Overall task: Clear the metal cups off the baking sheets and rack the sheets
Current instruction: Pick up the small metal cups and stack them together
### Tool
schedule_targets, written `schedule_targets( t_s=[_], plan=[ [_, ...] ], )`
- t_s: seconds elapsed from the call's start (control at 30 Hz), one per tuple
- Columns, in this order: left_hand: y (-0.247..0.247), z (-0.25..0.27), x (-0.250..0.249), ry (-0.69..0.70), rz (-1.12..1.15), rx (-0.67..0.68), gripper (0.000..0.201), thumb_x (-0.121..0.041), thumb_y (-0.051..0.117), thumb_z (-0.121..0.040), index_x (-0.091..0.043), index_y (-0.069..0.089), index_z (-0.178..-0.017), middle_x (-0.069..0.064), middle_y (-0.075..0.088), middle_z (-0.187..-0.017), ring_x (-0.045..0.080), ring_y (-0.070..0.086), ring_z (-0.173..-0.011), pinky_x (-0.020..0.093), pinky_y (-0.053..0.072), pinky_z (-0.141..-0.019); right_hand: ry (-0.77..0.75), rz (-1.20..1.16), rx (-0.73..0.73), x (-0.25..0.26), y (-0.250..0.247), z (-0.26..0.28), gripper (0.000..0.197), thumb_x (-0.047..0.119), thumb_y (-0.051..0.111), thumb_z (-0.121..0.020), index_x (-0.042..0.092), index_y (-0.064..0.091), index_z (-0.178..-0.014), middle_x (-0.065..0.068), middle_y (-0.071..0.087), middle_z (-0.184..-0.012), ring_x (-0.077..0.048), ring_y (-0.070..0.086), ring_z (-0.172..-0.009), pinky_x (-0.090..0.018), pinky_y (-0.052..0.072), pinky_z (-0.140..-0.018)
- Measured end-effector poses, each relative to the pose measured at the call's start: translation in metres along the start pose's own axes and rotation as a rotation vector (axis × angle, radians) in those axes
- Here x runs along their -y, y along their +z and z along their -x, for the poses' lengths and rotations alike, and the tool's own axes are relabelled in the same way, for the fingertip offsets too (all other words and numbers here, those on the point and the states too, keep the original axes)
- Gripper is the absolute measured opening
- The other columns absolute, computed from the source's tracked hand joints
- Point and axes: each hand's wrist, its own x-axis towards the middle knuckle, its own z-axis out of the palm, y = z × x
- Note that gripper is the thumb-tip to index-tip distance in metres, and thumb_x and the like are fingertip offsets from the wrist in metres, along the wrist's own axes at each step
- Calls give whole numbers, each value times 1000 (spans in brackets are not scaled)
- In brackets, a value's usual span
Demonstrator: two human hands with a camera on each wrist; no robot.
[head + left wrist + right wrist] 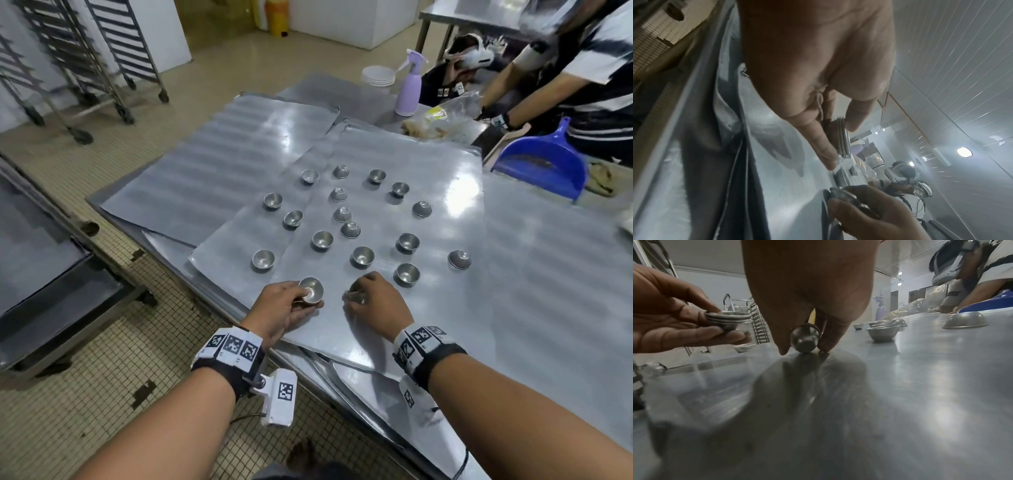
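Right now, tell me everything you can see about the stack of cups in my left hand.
The stack of cups is a few small, dull silver metal cups nested together; three rolled rims show one above another. It sits upright, mouth up, the top cup looking empty. The left hand grips it, thumb on the rim and fingers beneath, held near the front edge of the baking sheet. Whether it touches the sheet is unclear.

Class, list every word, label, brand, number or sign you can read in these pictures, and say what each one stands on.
No text can be read in any view.
Wrist bands: black-and-white square code markers only, no letters or digits.
Plastic bag by the purple spray bottle: a yellow-green printed patch, too blurred to read.
Metal cups and baking sheets: no markings visible.
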Motion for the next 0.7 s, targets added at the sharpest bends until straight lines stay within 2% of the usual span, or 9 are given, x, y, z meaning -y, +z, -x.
schedule_targets(
  t_s=[0.07, 0.27, 0.4, 0.5, 0.7],
  plan=[
    [2, -4, -1, -3, -7, 15, 17, -8, 53, -101, -1, 64, -112, 27, 74, -102, 32, 76, -95, 36, 60, -84, -5, 5, 5, -5, -2, 1, 25, 31, 67, -83, 23, 66, -106, 6, 51, -115, -12, 56, -91, -22, 39, -78],
    [4, -19, 1, -9, -33, 37, 22, -6, 53, -99, 3, 64, -116, 25, 75, -102, 34, 74, -101, 48, 50, -106, 40, -8, 13, -12, 0, -1, 40, 47, 70, -81, 26, 61, -115, 3, 57, -118, -18, 61, -98, -29, 48, -82],
    [3, -28, 0, -4, -45, 45, 24, -4, 54, -98, 8, 63, -116, 25, 75, -101, 35, 74, -100, 51, 49, -107, 69, -24, 15, -12, 2, -2, 63, 51, 70, -82, 27, 50, -136, 0, 61, -124, -18, 58, -110, -32, 47, -90],
    [3, -31, -2, -7, -70, 70, 22, -5, 55, -98, 6, 65, -114, 25, 75, -101, 35, 74, -101, 51, 49, -106, 86, 36, 51, -10, 2, -1, 71, 47, 69, -84, 23, 43, -146, -3, 57, -130, -21, 54, -118, -33, 44, -96],
    [9, -31, -5, -37, -102, 115, 20, -5, 54, -98, 6, 66, -109, 30, 72, -107, 35, 75, -98, 47, 53, -102, 145, 30, 13, -11, -1, 7, 57, 48, 69, -85, 20, 56, -133, -2, 55, -122, -22, 59, -106, -33, 48, -88]
  ],
)
